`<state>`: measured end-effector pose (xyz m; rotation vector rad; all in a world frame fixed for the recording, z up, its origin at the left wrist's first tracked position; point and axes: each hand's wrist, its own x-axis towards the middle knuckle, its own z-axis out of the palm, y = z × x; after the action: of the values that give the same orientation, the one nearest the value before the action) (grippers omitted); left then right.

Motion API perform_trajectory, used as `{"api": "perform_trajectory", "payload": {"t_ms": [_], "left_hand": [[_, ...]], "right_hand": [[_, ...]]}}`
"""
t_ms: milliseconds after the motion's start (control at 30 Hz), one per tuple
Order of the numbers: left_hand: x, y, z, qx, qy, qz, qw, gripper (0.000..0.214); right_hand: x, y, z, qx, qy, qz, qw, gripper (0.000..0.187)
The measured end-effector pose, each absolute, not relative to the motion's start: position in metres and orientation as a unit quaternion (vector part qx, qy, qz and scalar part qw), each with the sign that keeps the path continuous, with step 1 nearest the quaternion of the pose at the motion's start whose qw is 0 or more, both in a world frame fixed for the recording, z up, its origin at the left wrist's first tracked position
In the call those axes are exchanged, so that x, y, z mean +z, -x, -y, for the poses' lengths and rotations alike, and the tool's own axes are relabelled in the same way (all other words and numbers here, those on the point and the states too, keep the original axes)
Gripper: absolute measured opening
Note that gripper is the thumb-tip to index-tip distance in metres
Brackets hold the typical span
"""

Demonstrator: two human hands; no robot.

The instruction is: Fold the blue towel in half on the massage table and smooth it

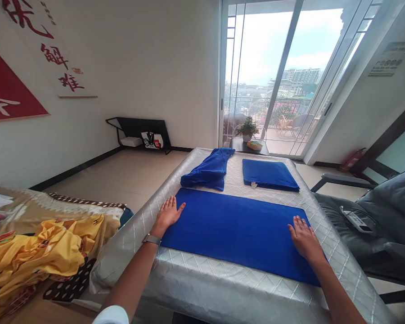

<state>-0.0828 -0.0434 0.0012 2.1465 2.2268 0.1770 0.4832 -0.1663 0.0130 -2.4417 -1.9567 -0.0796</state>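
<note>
— Surroundings?

— Beige floor tiles (128, 177), a red calligraphy banner (10, 85) on the left wall, a sliding glass door (283, 76) onto a balcony, and, front and centre, a bare quilted mattress (222, 292) with a silvery sheen.

— Hands?

— Both open, palms down, fingers spread: left hand (168, 215) at the left end of a long royal-blue cloth (236, 236), right hand (305, 239) near its right end, no pinching anywhere. (Wristwatch (151, 239) on the left wrist, band apparently metal.)

— Trouble from here?

— Mainly slippage: smooth cloth over slick diamond quilting, with uneven palm pressure as the likely cause of a skew or ruck. Next risk, a collision with the blue pieces just beyond, from a push too far forward.

— Materials and shapes?

— Soft, faintly napped fabric in a long rectangle. Further up, a crumpled blue towel (207, 168) in a loose heap beside a folded blue towel (270, 174), square-cornered, small white tag at its edge. Off to the left, rumpled yellow fabric (37, 252) on a patterned bedspread (64, 211); to the right, a dark grey leather armchair (384, 211) with a remote control (357, 220) on its seat.
</note>
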Motion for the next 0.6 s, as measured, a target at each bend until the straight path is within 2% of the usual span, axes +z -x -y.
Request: {"api": "perform_trajectory", "payload": {"t_ms": [67,167,300,433,600], "left_hand": [[0.012,0.050,0.039,0.072,-0.716,-0.694,0.019,0.091],[0.027,-0.024,0.035,0.087,-0.811,-0.578,0.035,0.084],[0.031,-0.123,0.033,0.125,-0.888,-0.441,0.032,0.076],[0.015,-0.162,0.034,0.134,-0.888,-0.439,0.042,0.074],[0.000,-0.160,0.034,0.132,-0.877,-0.458,0.059,0.073]], "right_hand": [[0.027,-0.449,0.148,-0.014,0.757,0.653,0.027,0.067],[0.044,-0.387,0.113,0.017,0.721,0.692,0.042,0.065],[0.043,-0.321,0.075,0.047,0.684,0.726,0.053,0.064],[0.023,-0.302,0.061,0.051,0.669,0.740,0.052,0.063],[0.011,-0.306,0.062,0.044,0.665,0.743,0.064,0.064]]}}
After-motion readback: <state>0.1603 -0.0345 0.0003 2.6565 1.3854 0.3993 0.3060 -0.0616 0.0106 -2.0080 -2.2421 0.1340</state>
